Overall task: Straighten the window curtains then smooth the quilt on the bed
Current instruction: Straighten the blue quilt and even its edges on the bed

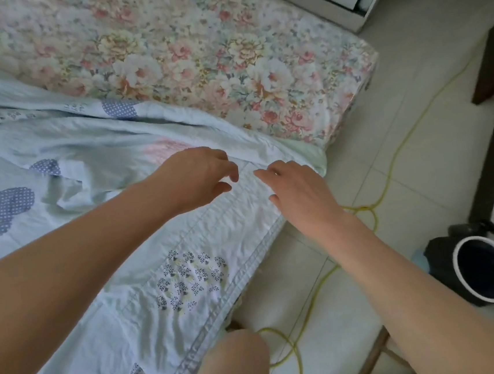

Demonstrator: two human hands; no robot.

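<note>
The pale blue quilt (99, 231) lies spread over the near part of the bed, wrinkled and bunched in a long fold along its far edge, with dotted blue hearts and a leaf-print heart sewn on. Beyond it the floral sheet (196, 50) is bare. The left hand (199, 176) hovers over the quilt's corner, fingers loosely curled and apart, gripping nothing. The right hand (297, 191) rests flat at the quilt's edge, fingers spread.
</note>
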